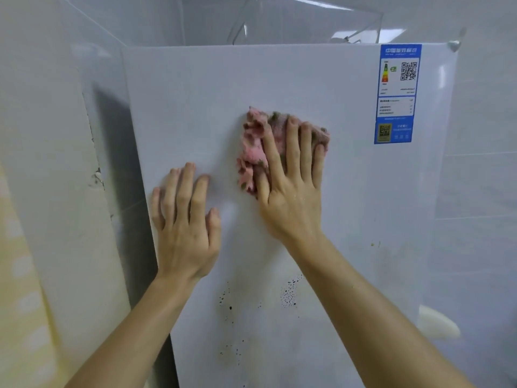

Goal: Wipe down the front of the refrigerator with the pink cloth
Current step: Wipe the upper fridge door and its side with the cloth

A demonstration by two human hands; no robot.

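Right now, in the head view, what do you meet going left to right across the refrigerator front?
Cream wall → left hand flat on the refrigerator door → pink cloth pressed under the right hand → blue energy label → white tiled wall.

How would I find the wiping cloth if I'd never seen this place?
Look at the big white refrigerator door. Near its middle, left of the blue label, the right hand presses a crumpled cloth. It is the only pink thing there.
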